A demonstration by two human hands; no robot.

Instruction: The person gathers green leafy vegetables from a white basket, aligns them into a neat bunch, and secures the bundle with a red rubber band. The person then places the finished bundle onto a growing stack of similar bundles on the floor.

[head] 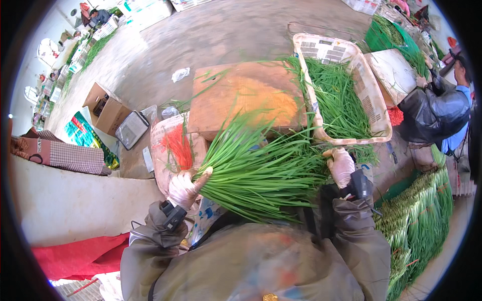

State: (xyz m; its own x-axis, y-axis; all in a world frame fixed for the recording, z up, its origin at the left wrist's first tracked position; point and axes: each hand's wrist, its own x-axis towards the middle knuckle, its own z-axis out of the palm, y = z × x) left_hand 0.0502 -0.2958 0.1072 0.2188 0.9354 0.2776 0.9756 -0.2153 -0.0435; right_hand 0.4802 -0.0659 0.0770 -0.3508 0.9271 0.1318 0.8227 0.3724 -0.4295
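My left hand (187, 188), in a thin pale glove, grips the gathered end of a large bunch of garlic chives (260, 169). Their long green leaves fan out to the right across my lap. Near the tips of those leaves is my right hand (340, 167), also gloved, with its fingers curled. It sits just below the front rim of a white plastic crate (354, 141); whether anything is inside the fingers cannot be made out. Loose green leaves (335, 94) fill much of that crate. Ahead of the bunch stands a wooden board (244, 98) with an orange-toned worn patch.
Red ties (179, 146) lie in a pale container at left. Bundled chives (418, 222) are stacked at lower right. A co-worker (437, 105) sits at right beside a green basket (391, 35). A cardboard box (105, 109) and a scale (131, 129) stand at left.
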